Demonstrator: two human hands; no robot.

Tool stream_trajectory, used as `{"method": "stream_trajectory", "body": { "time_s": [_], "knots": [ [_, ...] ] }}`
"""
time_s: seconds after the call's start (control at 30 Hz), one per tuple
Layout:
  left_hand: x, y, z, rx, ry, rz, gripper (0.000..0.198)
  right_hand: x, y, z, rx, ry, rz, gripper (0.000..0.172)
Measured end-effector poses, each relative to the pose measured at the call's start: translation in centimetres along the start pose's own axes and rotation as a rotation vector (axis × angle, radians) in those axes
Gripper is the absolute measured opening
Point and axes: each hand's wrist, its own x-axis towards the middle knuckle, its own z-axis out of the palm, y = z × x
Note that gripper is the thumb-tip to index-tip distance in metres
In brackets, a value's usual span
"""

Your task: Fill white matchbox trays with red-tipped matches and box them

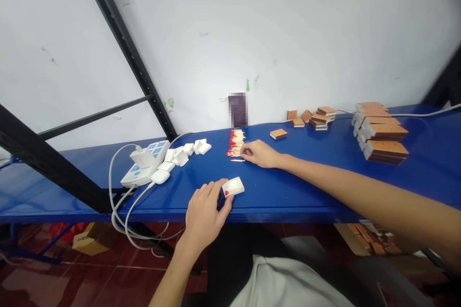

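Observation:
My left hand (206,211) grips a small white matchbox tray (235,186) between thumb and fingers near the front edge of the blue table; red match heads show at the tray's left end. Farther back, a heap of red-tipped matches (236,141) lies with the heads to the left. My right hand (260,153) is at the heap's right side, its thumb and fingertips pinched together at the match ends. Whatever those fingertips hold is too small to make out. A single match (236,160) lies just in front of the heap.
White empty trays (180,157) and a power strip (144,168) with cables are on the left. Brown matchboxes lie loose (320,118) and stacked (385,146) on the right, with one box (278,134) nearer. A black metal post (126,48) rises at the left.

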Motion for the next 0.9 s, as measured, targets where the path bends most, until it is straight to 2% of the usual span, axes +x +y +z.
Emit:
{"method": "stream_trajectory", "body": {
  "time_s": [0.4,0.63,0.9],
  "knots": [
    [0.0,-0.1,0.2,0.0,0.021,0.023,0.032,0.0,0.3,0.0,0.044,0.004,-0.025,0.007],
    [0.0,-0.3,0.1,0.0,0.018,0.02,0.032,-0.4,0.6,-0.9,-0.087,0.016,0.008,0.017],
    [0.1,-0.1,0.1,-0.001,0.016,0.019,0.032,-0.6,0.7,-0.7,-0.059,0.005,-0.061,0.028]
  ]
}}
